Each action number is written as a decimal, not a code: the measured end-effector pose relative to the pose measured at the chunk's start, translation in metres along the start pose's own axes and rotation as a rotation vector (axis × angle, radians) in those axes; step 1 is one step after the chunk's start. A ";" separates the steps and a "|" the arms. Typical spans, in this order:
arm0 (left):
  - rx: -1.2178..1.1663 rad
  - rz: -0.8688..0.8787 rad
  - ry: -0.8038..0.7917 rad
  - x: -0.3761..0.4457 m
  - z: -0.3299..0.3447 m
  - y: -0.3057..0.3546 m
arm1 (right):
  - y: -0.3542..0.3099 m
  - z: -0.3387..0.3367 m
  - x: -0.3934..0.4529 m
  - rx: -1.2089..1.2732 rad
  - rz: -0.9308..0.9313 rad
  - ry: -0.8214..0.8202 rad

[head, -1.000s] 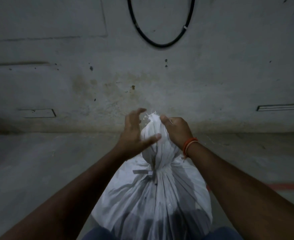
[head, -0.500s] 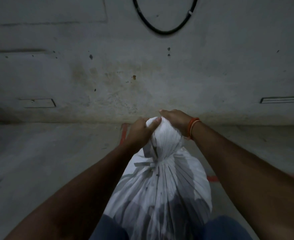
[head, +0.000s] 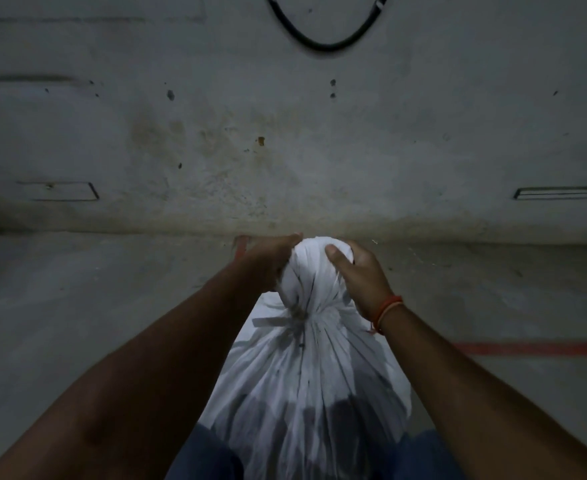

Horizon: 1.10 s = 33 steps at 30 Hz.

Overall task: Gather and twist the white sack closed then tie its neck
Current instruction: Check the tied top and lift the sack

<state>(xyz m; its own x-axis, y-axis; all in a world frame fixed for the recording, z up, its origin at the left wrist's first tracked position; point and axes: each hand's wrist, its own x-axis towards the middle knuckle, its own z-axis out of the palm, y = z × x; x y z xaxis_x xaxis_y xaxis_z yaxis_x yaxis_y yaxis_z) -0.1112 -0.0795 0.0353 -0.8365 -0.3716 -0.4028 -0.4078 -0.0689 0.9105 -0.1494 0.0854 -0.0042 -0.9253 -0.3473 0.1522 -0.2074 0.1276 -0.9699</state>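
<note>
The white sack point(head: 306, 382) stands upright between my knees at the bottom middle. Its neck is pinched in by a white tie point(head: 278, 321) whose loose end sticks out to the left. Above the tie, the gathered top forms a rounded bunch point(head: 311, 271). My left hand point(head: 268, 261) grips this bunch from the left, fingers curled into the cloth. On the right side my right hand point(head: 358, 275) grips it too, thumb pressed on the front. An orange band point(head: 387, 310) circles my right wrist.
A stained concrete wall point(head: 285, 133) rises just behind the sack, with a black cable loop point(head: 323, 46) hanging on it. The grey floor carries a red painted line point(head: 534, 348) at the right and a short red mark point(head: 240, 245) by my left hand.
My left hand went from open beside the sack top to gripping it. Both hands pressed the frayed top down into a rounded bunch, and the right thumb came round to the front.
</note>
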 end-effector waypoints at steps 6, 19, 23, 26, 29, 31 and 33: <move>0.415 0.329 0.286 -0.007 -0.015 -0.018 | 0.003 0.022 0.023 -0.054 0.148 0.184; 0.314 0.612 0.082 -0.009 -0.005 -0.082 | 0.022 0.027 0.043 0.276 0.471 0.136; 0.317 0.544 0.101 0.008 -0.008 -0.084 | 0.025 0.015 0.039 0.285 0.519 0.040; 0.363 0.491 0.141 0.020 -0.011 -0.083 | 0.020 0.005 0.030 0.002 0.310 0.091; 0.386 0.431 0.196 0.029 -0.012 -0.083 | 0.025 -0.005 0.013 -0.007 0.248 -0.015; 0.378 0.381 0.213 0.037 -0.007 -0.084 | 0.031 -0.001 -0.002 0.121 0.285 -0.186; 0.339 0.301 0.218 0.040 -0.002 -0.081 | 0.048 0.005 -0.004 0.175 0.270 -0.175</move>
<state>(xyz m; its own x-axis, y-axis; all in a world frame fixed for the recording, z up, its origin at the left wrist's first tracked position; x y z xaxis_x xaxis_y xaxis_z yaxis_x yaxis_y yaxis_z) -0.1107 -0.0900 -0.0544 -0.8540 -0.5161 -0.0654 -0.2868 0.3622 0.8869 -0.1536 0.0883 -0.0522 -0.8681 -0.4781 -0.1335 0.1082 0.0802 -0.9909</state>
